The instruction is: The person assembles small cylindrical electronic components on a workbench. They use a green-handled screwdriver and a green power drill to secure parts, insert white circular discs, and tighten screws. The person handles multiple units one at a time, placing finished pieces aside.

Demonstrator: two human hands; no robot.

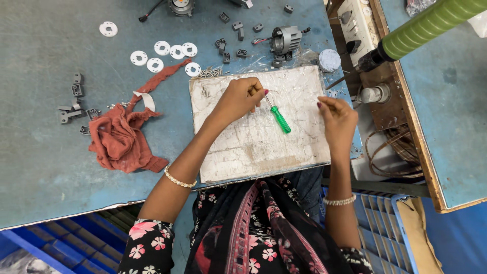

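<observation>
Mid-pickup on the white work board [304, 147]: left hand [238, 99] pinched shut on the shaft of the green-handled screwdriver [279, 119], handle trailing loose over the board. Right hand [337, 116] fingers curled together, whether gripping anything impossible to tell. Probably calls for shifting the grip up to the handle.

Black short-sleeved floral dress [243, 238] with pink and white flowers; above its sleeves, a beaded bracelet on each wrist, and dark red painted fingernails.
</observation>
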